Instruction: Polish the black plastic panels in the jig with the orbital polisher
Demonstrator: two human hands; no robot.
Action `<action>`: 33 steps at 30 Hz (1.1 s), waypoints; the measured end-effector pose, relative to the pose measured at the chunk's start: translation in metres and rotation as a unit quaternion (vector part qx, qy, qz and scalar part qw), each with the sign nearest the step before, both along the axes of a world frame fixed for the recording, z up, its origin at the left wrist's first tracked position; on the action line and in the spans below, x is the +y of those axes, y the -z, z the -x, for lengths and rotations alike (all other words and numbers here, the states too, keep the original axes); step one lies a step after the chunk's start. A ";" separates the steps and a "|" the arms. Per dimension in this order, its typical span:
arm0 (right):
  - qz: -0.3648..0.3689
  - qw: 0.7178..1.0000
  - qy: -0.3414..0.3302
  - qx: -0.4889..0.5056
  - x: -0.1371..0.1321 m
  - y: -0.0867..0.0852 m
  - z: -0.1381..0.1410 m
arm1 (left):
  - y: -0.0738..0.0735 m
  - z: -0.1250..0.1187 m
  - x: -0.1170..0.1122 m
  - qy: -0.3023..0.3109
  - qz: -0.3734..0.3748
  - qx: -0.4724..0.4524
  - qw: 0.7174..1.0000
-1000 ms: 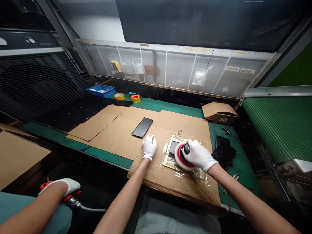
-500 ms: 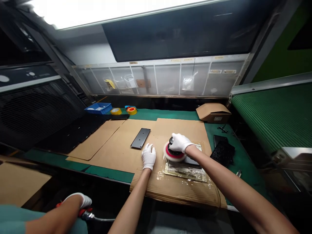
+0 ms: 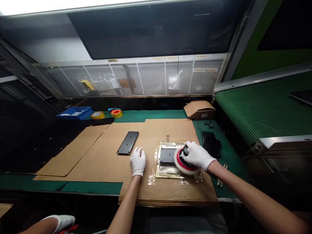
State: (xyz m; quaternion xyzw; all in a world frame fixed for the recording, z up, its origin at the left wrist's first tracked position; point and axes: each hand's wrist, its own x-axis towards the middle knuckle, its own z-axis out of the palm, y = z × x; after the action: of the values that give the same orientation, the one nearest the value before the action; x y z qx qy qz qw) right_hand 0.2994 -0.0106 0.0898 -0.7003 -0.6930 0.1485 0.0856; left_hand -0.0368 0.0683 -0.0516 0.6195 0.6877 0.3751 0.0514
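Observation:
My right hand (image 3: 198, 156), in a white glove, is closed round the black knob of a round polishing pad (image 3: 180, 162) with a red ring and a white fluffy rim. The pad lies over the right part of a dark rectangular plate (image 3: 166, 156), hiding that end. This plate sits in a worn pale frame (image 3: 168, 173) taped to the cardboard. My left hand (image 3: 138, 162), also gloved, rests on the cardboard with fingers apart, holding nothing. Just beyond its fingertips lies a second dark plate (image 3: 128, 143) with small holes.
Cardboard sheets (image 3: 97, 162) cover the green bench. Behind stand a blue tray (image 3: 75, 112), tape rolls (image 3: 116, 113) and a cardboard box (image 3: 200, 110). Black pieces (image 3: 211, 144) lie to the right, beside a green conveyor (image 3: 263, 104). Another person's gloved hand (image 3: 63, 221) is at lower left.
My right hand has swept the polishing pad rightward across the plate, baring the plate's left part. My left hand stays on the cardboard. The whole view has shifted to the right.

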 end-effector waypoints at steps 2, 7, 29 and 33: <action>-0.013 1.000 -0.005 0.006 -0.001 0.001 0.002 | -0.001 0.000 0.000 0.003 0.004 0.004 1.000; 0.002 0.998 0.047 -0.043 0.021 -0.009 -0.003 | -0.006 -0.003 -0.001 0.008 0.014 0.009 1.000; 0.015 1.000 0.005 0.012 -0.003 -0.005 -0.006 | -0.007 -0.005 -0.002 0.011 0.019 0.027 0.999; 0.038 0.998 0.033 -0.026 0.040 -0.016 -0.008 | -0.007 -0.004 -0.002 0.013 0.026 0.025 0.999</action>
State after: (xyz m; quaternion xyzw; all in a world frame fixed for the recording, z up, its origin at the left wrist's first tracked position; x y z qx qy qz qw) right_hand 0.3078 0.0295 0.1055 -0.7290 -0.6656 0.1536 0.0452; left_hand -0.0331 0.0664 -0.0449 0.6363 0.6899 0.3408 0.0554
